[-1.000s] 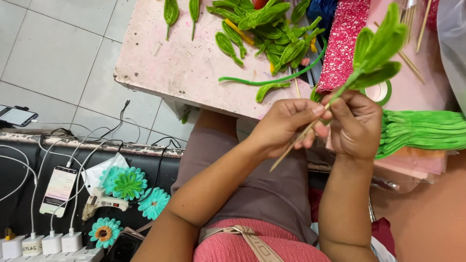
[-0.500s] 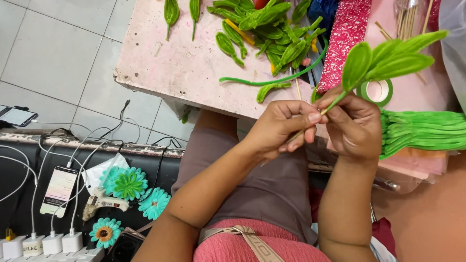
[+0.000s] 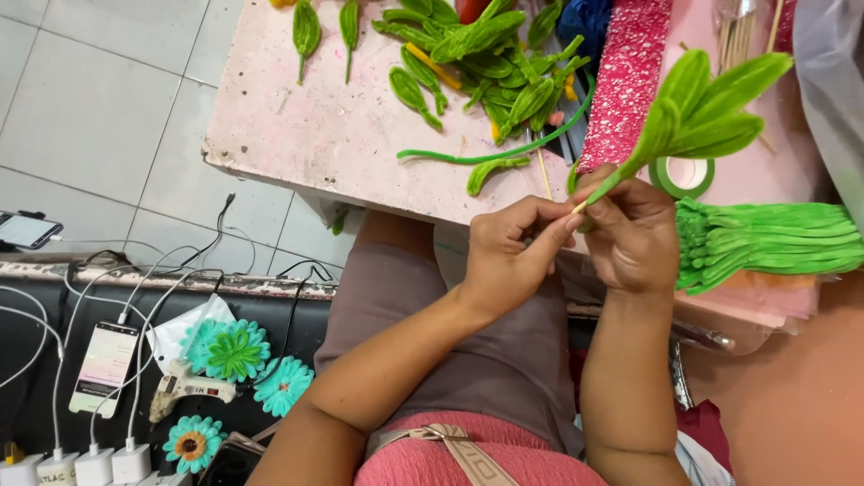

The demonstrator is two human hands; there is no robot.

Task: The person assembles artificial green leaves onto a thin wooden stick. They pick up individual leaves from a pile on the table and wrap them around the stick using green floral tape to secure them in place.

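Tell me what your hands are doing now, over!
Left hand and right hand both pinch the fuzzy green leaf stem. Stem tilted over the pink table. Nothing blocking.

Leaf sprig [image 3: 697, 112]: several green fuzzy chenille leaves bundled on a thin stick. It tilts up to the right above the pink table edge, its base pinched between both hands.

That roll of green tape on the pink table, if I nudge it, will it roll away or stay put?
The roll of green tape lies flat on the pink table, so a nudge would probably slide it, not roll it. It looks small and hollow, so likely light. The bundle of green stems beside it might stop it on that side.
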